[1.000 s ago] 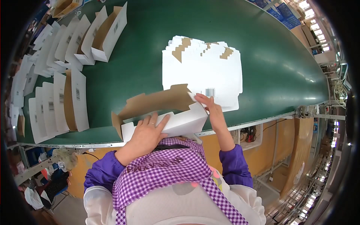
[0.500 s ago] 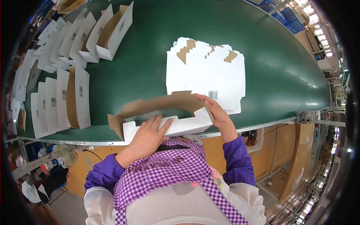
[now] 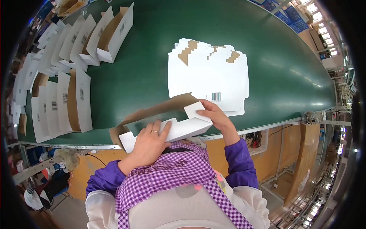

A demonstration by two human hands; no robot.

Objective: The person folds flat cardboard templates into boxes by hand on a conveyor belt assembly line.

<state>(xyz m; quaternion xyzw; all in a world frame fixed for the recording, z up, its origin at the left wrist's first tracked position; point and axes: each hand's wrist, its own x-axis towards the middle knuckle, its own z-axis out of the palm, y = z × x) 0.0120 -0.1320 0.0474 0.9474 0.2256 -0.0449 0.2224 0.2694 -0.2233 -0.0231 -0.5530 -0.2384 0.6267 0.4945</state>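
Observation:
At the table's near edge I hold a partly folded cardboard box [image 3: 188, 127], white outside and brown inside. Its long back wall leans up, and the green table shows through the gap in its middle. My left hand [image 3: 149, 140] wears a ring and lies over the near white wall, its fingers bent over the upper edge. On the right end of the box, my right hand [image 3: 214, 115] grips a small white end flap, the thumb on its face and the fingers behind. Just beyond it lies a pile of flat white box blanks [image 3: 207, 78] with brown patches and a barcode.
Folded white boxes [image 3: 84, 97] stand in rows along the left of the green table [image 3: 282, 76]. At the far right there are blue crates [image 3: 295, 19]. A white basket [image 3: 259, 142] with dark items sits below the table edge, beside my right sleeve.
My right hand has folded the right end flap inward over the box end, its thumb now on the flap. The box's left end has dipped slightly toward me with my left hand.

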